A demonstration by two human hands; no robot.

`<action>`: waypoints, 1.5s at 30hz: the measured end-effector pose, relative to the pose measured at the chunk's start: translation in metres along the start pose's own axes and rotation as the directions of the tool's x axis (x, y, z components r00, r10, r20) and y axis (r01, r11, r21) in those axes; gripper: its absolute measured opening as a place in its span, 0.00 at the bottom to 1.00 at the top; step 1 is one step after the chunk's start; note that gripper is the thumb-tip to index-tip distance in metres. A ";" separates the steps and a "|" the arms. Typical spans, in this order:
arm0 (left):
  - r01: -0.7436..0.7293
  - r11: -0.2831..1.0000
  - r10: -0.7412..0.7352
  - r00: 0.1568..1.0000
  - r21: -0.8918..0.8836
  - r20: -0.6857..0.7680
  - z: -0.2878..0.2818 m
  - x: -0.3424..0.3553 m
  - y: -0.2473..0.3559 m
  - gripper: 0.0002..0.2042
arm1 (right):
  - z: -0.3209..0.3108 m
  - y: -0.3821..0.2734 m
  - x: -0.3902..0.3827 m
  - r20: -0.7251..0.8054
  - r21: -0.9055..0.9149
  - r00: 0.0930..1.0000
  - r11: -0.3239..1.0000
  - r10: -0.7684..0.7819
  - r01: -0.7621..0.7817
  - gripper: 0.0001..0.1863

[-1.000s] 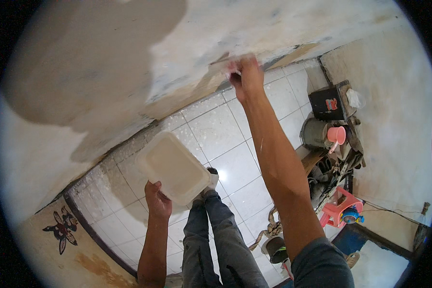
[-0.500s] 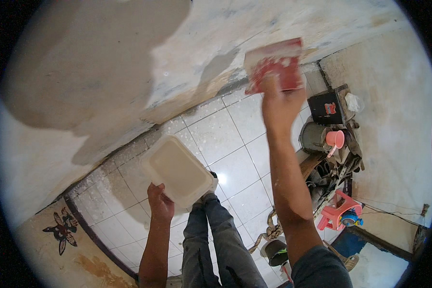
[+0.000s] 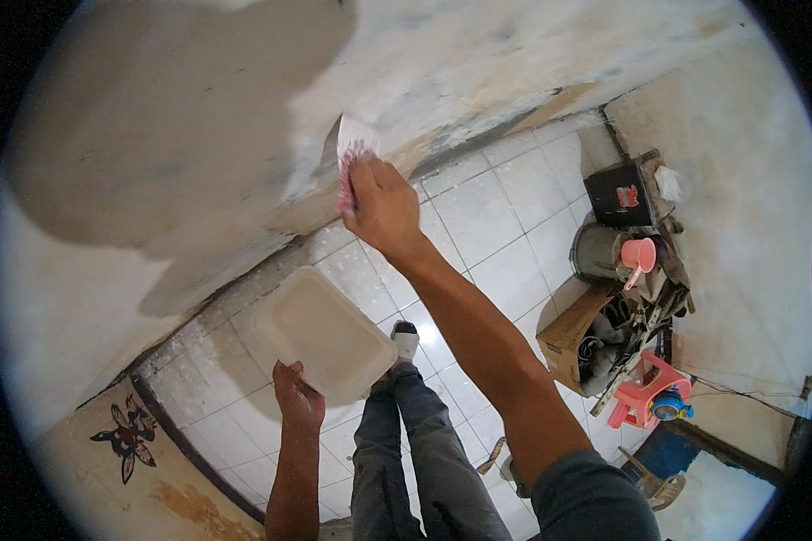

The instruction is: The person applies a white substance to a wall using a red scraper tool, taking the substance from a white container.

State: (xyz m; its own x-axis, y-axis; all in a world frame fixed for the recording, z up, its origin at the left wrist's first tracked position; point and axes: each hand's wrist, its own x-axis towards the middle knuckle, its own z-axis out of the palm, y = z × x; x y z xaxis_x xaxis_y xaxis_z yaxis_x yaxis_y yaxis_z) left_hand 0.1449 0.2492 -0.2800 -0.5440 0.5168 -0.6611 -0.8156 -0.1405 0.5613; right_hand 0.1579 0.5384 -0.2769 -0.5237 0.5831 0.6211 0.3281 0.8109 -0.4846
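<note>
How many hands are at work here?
2: the left hand gripping the edge of the pale tray, the right hand holding the red scraper near the wall.

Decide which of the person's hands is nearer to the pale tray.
Left. The left hand holds the pale tray by its lower-left edge; the right hand is apart from it, farther forward, with a red scraper at the wall.

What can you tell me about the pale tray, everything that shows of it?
The tray is shallow, off-white and rectangular with rounded corners and a raised rim; it looks like plastic. Its cream interior appears smooth; whether anything coats it, I cannot tell. It is held open side up, slanted across the view, above the white tiled floor. The left hand grips its near-left edge, thumb on top.
</note>
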 end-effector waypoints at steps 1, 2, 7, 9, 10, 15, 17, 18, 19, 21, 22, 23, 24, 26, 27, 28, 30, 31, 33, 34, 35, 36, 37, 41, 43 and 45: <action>-0.008 1.000 0.008 1.000 0.012 -0.012 0.000 -0.001 -0.002 0.25 | -0.008 0.005 -0.011 0.064 0.006 0.998 1.000 0.022 -0.022 0.10; -0.017 1.000 0.017 1.000 0.022 -0.024 -0.001 -0.002 -0.004 0.26 | -0.016 0.018 -0.019 0.068 -0.026 0.996 0.998 0.058 -0.056 0.09; 0.018 1.000 -0.018 1.000 -0.020 -0.009 -0.003 -0.002 -0.004 0.26 | -0.073 0.070 0.012 -0.249 -0.092 0.916 0.934 0.315 -0.346 0.08; 0.035 0.999 -0.036 0.999 -0.030 -0.015 -0.005 -0.003 -0.006 0.26 | -0.094 0.075 0.053 -0.389 -0.089 0.891 0.953 0.235 -0.290 0.08; 0.038 0.998 -0.038 0.999 -0.044 -0.005 -0.010 -0.002 -0.007 0.26 | -0.098 0.071 0.071 -0.385 -0.084 0.891 0.953 0.239 -0.291 0.08; 0.022 0.999 -0.022 1.000 -0.025 0.015 -0.003 -0.004 -0.008 0.26 | -0.058 0.053 0.085 -0.253 -0.292 0.962 0.940 0.101 -0.175 0.09; 0.004 0.999 -0.003 1.000 -0.051 0.016 -0.001 -0.004 -0.009 0.26 | -0.014 0.048 0.050 -0.060 -0.301 0.998 0.953 0.003 -0.021 0.10; 0.004 0.998 -0.003 1.000 -0.055 0.026 0.003 -0.003 -0.008 0.26 | -0.004 0.042 0.031 0.024 -0.270 0.999 0.962 -0.041 0.046 0.10; 0.012 0.999 -0.012 1.000 -0.039 0.001 0.003 -0.004 -0.007 0.26 | 0.004 0.037 0.011 0.084 -0.261 0.996 0.964 -0.030 0.051 0.10; 0.023 0.999 -0.024 0.999 -0.025 -0.026 0.001 -0.004 -0.009 0.27 | 0.010 0.042 -0.023 0.146 -0.253 0.989 0.966 -0.020 0.057 0.10; 0.029 1.000 -0.029 1.000 -0.010 -0.008 -0.002 -0.003 -0.012 0.27 | 0.008 0.051 -0.041 0.233 -0.279 0.970 0.960 0.064 0.004 0.09; 0.031 1.000 -0.031 0.999 0.003 0.006 -0.005 -0.002 -0.012 0.27 | 0.004 0.056 -0.052 0.318 -0.305 0.937 0.951 0.146 -0.045 0.09; 0.033 0.999 -0.033 0.999 0.004 -0.003 -0.007 -0.002 -0.012 0.27 | -0.003 0.063 -0.061 0.288 -0.310 0.925 0.938 0.247 -0.155 0.13; 0.058 0.998 -0.059 0.997 0.024 0.053 -0.005 -0.002 -0.013 0.27 | -0.025 0.093 -0.064 0.152 -0.308 0.936 0.915 0.318 -0.261 0.15; 0.052 0.998 -0.053 0.998 0.022 0.043 -0.006 -0.003 -0.010 0.27 | -0.034 0.094 -0.053 0.031 -0.307 0.934 0.893 0.356 -0.330 0.09; 0.037 0.999 -0.038 0.999 0.027 0.038 -0.004 -0.005 -0.008 0.27 | -0.044 0.104 -0.041 -0.038 -0.318 0.893 0.841 0.449 -0.437 0.06; 0.026 0.999 -0.027 0.999 0.023 0.040 0.000 -0.007 -0.007 0.27 | -0.065 0.123 -0.008 -0.224 -0.221 0.859 0.835 0.460 -0.504 0.10; 0.020 0.999 -0.022 0.999 0.029 0.043 -0.001 -0.007 -0.007 0.27 | -0.070 0.125 0.011 -0.293 -0.131 0.770 0.774 0.566 -0.619 0.09; 0.026 0.999 -0.028 0.997 0.026 0.065 0.003 -0.007 -0.010 0.27 | -0.068 0.142 0.034 -0.353 -0.120 0.777 0.798 0.522 -0.591 0.09; 0.023 1.000 -0.024 0.998 0.021 0.057 0.002 -0.006 -0.010 0.26 | -0.065 0.146 0.038 -0.401 -0.094 0.774 0.819 0.489 -0.566 0.09; 0.015 1.000 -0.016 0.999 0.020 0.045 -0.001 -0.006 -0.010 0.26 | -0.053 0.130 0.042 -0.332 -0.092 0.821 0.850 0.465 -0.519 0.09; 0.012 1.000 -0.013 0.999 0.024 0.041 -0.006 -0.006 -0.009 0.26 | -0.031 0.109 0.043 -0.261 -0.087 0.861 0.878 0.436 -0.471 0.10; 0.017 1.000 -0.018 0.999 0.008 0.044 -0.010 -0.006 -0.010 0.26 | -0.004 0.091 0.040 -0.291 -0.074 0.908 0.939 0.302 -0.336 0.10; -0.019 1.000 0.019 1.000 0.006 -0.001 -0.010 -0.011 -0.008 0.25 | 0.049 -0.006 -0.008 0.051 0.115 0.972 0.966 0.228 -0.233 0.10; 0.000 1.000 0.000 1.000 0.005 0.001 -0.010 -0.010 -0.010 0.24 | 0.060 -0.012 -0.041 -0.136 0.082 0.990 0.996 0.030 -0.019 0.11; 0.012 1.000 -0.012 1.000 0.004 -0.018 -0.015 -0.012 -0.009 0.24 | 0.053 -0.008 -0.072 -0.053 0.104 0.993 0.990 0.105 -0.099 0.10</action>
State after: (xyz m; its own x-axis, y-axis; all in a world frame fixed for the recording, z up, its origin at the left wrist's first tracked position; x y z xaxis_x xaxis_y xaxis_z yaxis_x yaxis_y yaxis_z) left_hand 0.1559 0.2319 -0.2849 -0.5373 0.5035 -0.6766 -0.8214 -0.1303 0.5553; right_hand 0.1509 0.4879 -0.3506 -0.4435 0.6671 0.5986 0.2948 0.7392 -0.6055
